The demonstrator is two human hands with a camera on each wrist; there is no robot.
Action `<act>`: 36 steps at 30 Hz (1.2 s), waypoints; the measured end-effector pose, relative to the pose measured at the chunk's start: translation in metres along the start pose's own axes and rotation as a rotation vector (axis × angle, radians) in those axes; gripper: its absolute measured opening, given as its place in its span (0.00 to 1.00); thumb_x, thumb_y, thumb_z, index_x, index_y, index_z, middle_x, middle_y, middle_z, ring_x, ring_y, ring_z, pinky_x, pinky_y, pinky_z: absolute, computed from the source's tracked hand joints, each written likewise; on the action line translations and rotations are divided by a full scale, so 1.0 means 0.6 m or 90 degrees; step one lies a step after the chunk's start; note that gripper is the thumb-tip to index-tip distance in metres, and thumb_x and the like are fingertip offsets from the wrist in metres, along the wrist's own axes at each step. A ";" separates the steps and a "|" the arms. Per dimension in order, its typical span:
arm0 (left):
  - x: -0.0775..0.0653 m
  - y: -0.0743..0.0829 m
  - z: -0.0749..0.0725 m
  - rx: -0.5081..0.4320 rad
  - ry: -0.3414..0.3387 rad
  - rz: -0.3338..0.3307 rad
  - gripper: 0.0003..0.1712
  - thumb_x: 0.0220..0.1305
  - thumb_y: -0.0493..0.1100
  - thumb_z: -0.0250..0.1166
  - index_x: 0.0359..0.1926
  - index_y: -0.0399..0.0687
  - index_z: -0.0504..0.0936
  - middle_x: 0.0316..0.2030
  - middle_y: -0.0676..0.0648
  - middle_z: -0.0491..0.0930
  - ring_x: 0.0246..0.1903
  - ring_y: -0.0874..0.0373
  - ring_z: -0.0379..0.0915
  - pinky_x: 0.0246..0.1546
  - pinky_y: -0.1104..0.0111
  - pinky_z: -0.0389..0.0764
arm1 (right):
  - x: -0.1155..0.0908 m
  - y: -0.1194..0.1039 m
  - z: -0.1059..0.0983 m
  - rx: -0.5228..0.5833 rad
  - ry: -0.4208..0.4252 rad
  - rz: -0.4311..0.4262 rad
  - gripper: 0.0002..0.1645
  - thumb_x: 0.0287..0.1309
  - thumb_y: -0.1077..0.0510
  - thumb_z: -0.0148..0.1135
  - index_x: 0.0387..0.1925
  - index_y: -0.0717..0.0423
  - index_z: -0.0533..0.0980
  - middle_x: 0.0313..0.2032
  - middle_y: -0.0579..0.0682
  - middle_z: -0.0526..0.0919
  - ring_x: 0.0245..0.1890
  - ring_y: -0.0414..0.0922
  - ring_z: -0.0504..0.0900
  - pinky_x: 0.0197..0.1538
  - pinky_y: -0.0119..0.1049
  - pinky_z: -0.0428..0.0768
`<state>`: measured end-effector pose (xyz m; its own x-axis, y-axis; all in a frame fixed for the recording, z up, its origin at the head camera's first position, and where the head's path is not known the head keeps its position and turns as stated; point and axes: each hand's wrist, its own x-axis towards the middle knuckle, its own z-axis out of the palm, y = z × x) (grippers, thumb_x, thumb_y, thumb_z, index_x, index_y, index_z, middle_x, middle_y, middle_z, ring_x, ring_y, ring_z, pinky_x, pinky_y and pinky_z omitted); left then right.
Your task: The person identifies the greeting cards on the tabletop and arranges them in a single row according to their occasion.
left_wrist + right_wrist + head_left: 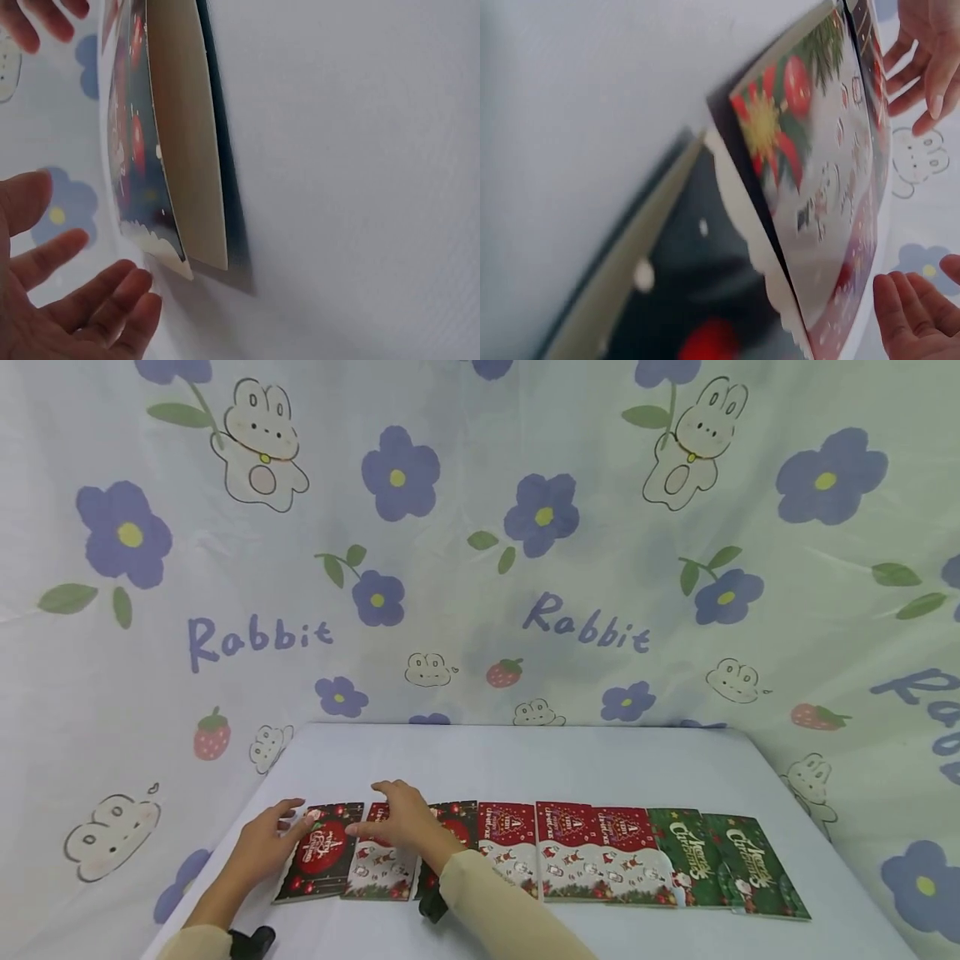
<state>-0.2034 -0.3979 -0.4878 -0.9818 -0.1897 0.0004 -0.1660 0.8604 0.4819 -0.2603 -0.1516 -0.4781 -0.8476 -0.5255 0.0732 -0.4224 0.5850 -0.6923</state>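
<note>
My left hand is beside the leftmost card, a dark Christmas card with a red round emblem; its thumb tip overlaps the card's left edge. In the left wrist view this card's folded halves gape slightly, and the left fingers are spread near one end. Above the second card, a red-and-white Christmas card, my right hand hovers with thumb and fingers apart. Its forearm passes over another dark Christmas card, hiding much of it. Neither hand holds anything.
The row continues rightward with several red-and-white cards and green Christmas cards, some overlapping. They lie on a white table. A rabbit-and-flower curtain hangs behind and at both sides.
</note>
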 end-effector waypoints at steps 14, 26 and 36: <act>-0.012 -0.004 0.004 -0.066 0.025 0.007 0.29 0.77 0.45 0.62 0.69 0.29 0.70 0.59 0.21 0.75 0.58 0.26 0.75 0.56 0.38 0.79 | 0.008 -0.004 0.024 0.120 -0.018 0.027 0.45 0.54 0.41 0.82 0.69 0.52 0.77 0.61 0.46 0.82 0.64 0.43 0.78 0.65 0.39 0.78; -0.013 -0.014 0.006 -0.171 -0.019 -0.073 0.29 0.78 0.42 0.60 0.72 0.30 0.70 0.63 0.25 0.74 0.62 0.30 0.71 0.62 0.37 0.73 | 0.010 -0.012 0.035 0.189 -0.049 0.060 0.40 0.56 0.47 0.82 0.67 0.55 0.79 0.45 0.48 0.82 0.39 0.36 0.74 0.45 0.33 0.80; 0.002 -0.017 0.004 -0.236 -0.043 -0.098 0.27 0.80 0.42 0.56 0.72 0.30 0.71 0.68 0.25 0.70 0.68 0.29 0.64 0.67 0.37 0.68 | 0.016 -0.007 0.039 0.216 -0.043 0.086 0.37 0.57 0.48 0.81 0.64 0.56 0.80 0.45 0.46 0.82 0.41 0.36 0.76 0.48 0.35 0.81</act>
<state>-0.2031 -0.4059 -0.4951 -0.9539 -0.2608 -0.1483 -0.2795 0.5928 0.7553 -0.2592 -0.1734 -0.4909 -0.8607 -0.5035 -0.0752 -0.1678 0.4201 -0.8918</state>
